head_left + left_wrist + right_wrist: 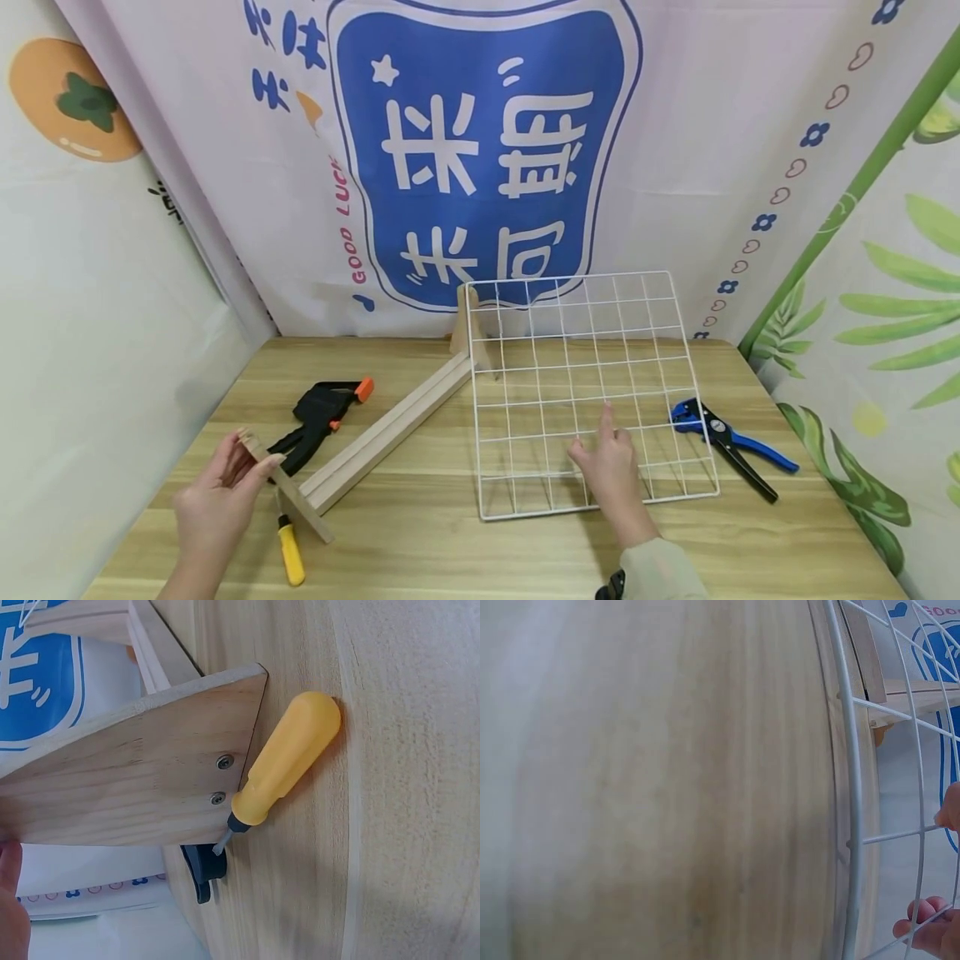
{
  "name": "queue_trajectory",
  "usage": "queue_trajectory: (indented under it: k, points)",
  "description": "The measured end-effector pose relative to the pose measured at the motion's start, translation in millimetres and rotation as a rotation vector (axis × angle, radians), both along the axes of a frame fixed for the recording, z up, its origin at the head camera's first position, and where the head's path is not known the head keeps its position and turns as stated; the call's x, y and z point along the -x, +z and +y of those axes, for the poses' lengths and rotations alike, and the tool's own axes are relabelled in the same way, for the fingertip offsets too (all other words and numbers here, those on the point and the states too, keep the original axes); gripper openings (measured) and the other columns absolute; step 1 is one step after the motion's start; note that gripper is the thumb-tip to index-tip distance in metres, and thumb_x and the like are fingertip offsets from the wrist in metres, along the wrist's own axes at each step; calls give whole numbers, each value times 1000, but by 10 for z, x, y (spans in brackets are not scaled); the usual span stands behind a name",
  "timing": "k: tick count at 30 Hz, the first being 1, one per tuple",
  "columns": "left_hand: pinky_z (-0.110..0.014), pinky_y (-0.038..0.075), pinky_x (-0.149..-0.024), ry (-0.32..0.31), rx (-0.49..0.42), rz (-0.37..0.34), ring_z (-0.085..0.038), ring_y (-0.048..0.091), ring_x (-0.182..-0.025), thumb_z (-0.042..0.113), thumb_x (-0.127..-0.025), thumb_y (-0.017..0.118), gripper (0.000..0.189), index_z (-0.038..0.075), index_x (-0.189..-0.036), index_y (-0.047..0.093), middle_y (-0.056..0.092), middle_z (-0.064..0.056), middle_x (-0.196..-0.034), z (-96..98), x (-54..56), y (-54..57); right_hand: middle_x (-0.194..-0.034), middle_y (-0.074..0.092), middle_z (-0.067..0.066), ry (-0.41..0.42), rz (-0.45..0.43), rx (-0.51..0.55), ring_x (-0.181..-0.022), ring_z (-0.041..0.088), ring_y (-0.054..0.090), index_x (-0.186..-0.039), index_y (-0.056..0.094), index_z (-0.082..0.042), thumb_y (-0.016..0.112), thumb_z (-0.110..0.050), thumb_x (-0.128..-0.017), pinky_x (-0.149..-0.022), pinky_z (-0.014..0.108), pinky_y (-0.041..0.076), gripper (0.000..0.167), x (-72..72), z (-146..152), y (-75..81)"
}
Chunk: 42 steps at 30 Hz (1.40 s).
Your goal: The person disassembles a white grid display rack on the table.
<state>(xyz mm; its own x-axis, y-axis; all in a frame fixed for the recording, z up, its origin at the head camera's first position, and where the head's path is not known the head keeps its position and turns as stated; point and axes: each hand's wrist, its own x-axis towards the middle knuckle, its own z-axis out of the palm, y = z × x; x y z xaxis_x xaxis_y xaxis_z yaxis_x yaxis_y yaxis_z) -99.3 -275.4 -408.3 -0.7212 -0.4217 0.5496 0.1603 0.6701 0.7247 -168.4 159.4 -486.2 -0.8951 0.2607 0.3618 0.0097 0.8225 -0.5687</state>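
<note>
My left hand (213, 500) pinches the upper end of a wooden end panel (303, 506) between fingers and thumb. A long double wooden bar (393, 429) runs from it to a second end panel (462, 325) at the back. Two screw heads show in the panel's face (172, 765) in the left wrist view. My right hand (613, 471) grips the white wire grid (525, 514) near its lower edge, index finger extended; fingertips (922, 907) show behind a wire in the right wrist view. The grid slants up, its upper left corner overlapping the rear panel in the head view.
A yellow-handled screwdriver (291, 554) lies beside the near panel. Left of the bar is a black clamp (318, 417) with orange tips. Blue-and-black wire strippers (720, 429) lie at the grid's right edge. Printed cloth (690, 167) hangs behind the table.
</note>
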Motion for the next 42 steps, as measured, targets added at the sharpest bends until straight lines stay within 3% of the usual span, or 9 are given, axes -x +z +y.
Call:
queue_trajectory:
  k: [7, 14, 23, 29, 34, 38, 41, 42]
  points:
    - [4, 40, -64, 26, 42, -15, 31, 43, -78, 2, -65, 83, 56, -8, -115, 60, 63, -28, -98, 7, -4, 6, -89, 51, 27, 7, -63, 28, -63, 31, 52, -142, 30, 1, 71, -23, -76, -50, 36, 52, 82, 26, -19, 38]
    - [2, 42, -64, 29, 15, -16, 30, 45, -78, 1, -64, 83, 57, -8, -115, 60, 61, -26, -100, 11, -3, 24, -100, 50, 31, 8, -165, 45, -73, 36, 54, -145, 24, -3, 68, -27, -79, -58, 40, 54, 84, 68, -24, 27]
    - [3, 41, -65, 20, 17, -12, 30, 44, -79, 4, -65, 83, 55, -8, -114, 60, 64, -27, -102, 15, -22, -11, -94, 51, 31, 25, -138, 9, -73, 36, 53, -142, 29, 3, 69, -26, -76, -61, 45, 53, 82, 153, -29, -31]
    - [0, 44, -67, 22, -4, -6, 27, 48, -79, 3, -65, 83, 52, -6, -112, 62, 64, -25, -101, 34, -14, -25, -105, 50, 35, 20, -227, 15, -85, 43, 54, -144, 25, -1, 64, -29, -78, -71, 51, 52, 81, 194, -41, -17]
    - [0, 45, -67, 22, -8, 10, 25, 51, -79, 1, -64, 83, 41, -4, -101, 64, 66, -4, -100, 49, -16, -28, -115, 47, 38, 24, -290, 7, -100, 50, 51, -145, 22, 0, 62, -32, -81, -83, 55, 49, 82, 200, -59, -14]
    - [0, 44, -67, 3, 9, 48, 24, 51, -80, 0, -63, 83, 38, -3, -96, 63, 60, 27, -95, 47, -16, -37, -114, 48, 40, 19, -296, -8, -101, 52, 51, -143, 25, 3, 62, -32, -81, -84, 56, 49, 80, 184, -74, -27]
    - [0, 44, -66, 11, -4, 28, 24, 52, -79, 1, -64, 83, 37, -1, -96, 63, 64, 22, -96, 48, -17, -45, -109, 50, 40, 15, -293, -10, -95, 50, 54, -141, 28, 6, 61, -31, -81, -79, 53, 52, 78, 165, -87, -51]
    - [0, 45, -66, 16, -13, 19, 24, 52, -78, 1, -64, 83, 37, -1, -96, 63, 67, 14, -97, 51, -19, -47, -108, 50, 39, 12, -292, -6, -93, 49, 55, -140, 28, 7, 60, -31, -81, -77, 51, 53, 77, 161, -91, -62]
